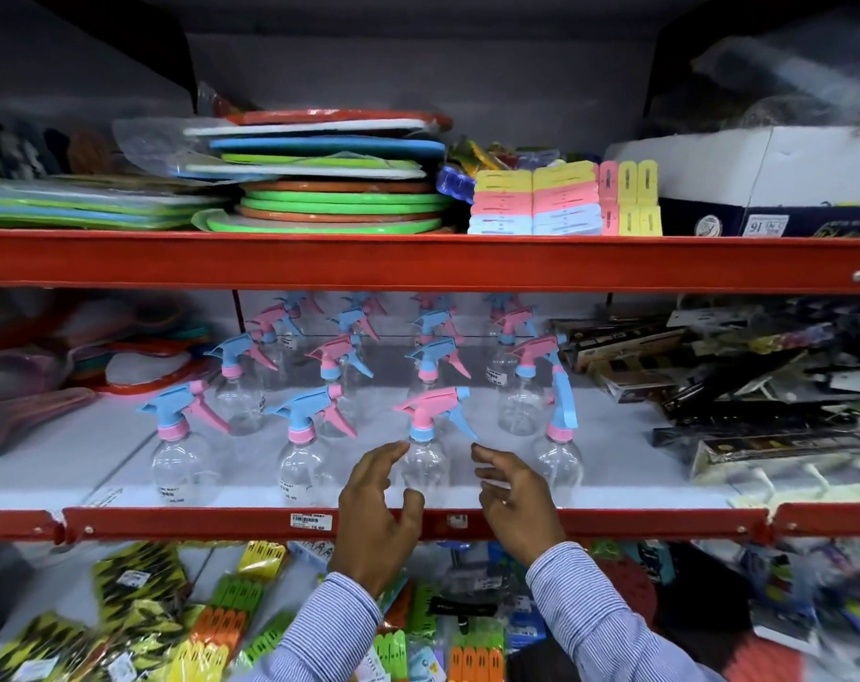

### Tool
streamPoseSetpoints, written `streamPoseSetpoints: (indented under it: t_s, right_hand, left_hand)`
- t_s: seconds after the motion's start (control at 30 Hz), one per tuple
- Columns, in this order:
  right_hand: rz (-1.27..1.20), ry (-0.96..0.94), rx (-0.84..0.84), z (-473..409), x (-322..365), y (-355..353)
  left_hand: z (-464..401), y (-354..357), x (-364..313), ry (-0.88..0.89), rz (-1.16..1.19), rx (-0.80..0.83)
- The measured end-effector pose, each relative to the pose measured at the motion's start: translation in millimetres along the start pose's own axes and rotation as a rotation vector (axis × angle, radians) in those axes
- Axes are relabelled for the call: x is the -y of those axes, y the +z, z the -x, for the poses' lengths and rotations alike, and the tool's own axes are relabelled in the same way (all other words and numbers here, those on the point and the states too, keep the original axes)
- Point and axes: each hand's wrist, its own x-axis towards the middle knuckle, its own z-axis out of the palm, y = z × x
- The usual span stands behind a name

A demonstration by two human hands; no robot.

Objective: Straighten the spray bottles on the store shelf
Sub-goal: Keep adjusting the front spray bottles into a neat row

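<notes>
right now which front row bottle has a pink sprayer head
The third from the left, between the left hand and right hand. Its head is pink with a blue trigger; the two left of it have blue heads.

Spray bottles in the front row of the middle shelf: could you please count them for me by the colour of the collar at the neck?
Bottles with a pink collar: 3
Bottles with a blue collar: 1
Total: 4

Open hands (447,504) flanking spray bottle (425,465)
</notes>
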Motion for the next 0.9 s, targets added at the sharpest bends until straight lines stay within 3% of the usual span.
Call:
streamPoseSetpoints:
  t_s: [0.23, 0.47, 0.53, 0.67, 0.9]
  right_hand:
    - [0.037, -0.061, -0.254, 28.6, -15.1, -41.2]
    - [-0.005, 0.006, -0.453, 22.5, -45.9, -99.3]
    - [-0.026, 0.041, -0.391, 8.1, -54.4, -111.2]
    - [-0.037, 0.132, -0.052, -16.2, -66.2, -115.2]
    - [-0.038, 0.059, 0.269, -43.7, -65.5, -118.7]
  left_hand:
    - [10.0, 32.8, -18.0, 0.148, 0.028, -0.019]
    - [17.8, 89.8, -48.4, 0.055, 0.054, 0.142]
    - [17.2, 101.9, -56.6, -0.019, 0.06, 0.143]
    - [17.0, 116.8, -67.3, -0.131, 0.057, 0.099]
    - [19.8, 138.7, -87.1, -0.203, 0.019, 0.045]
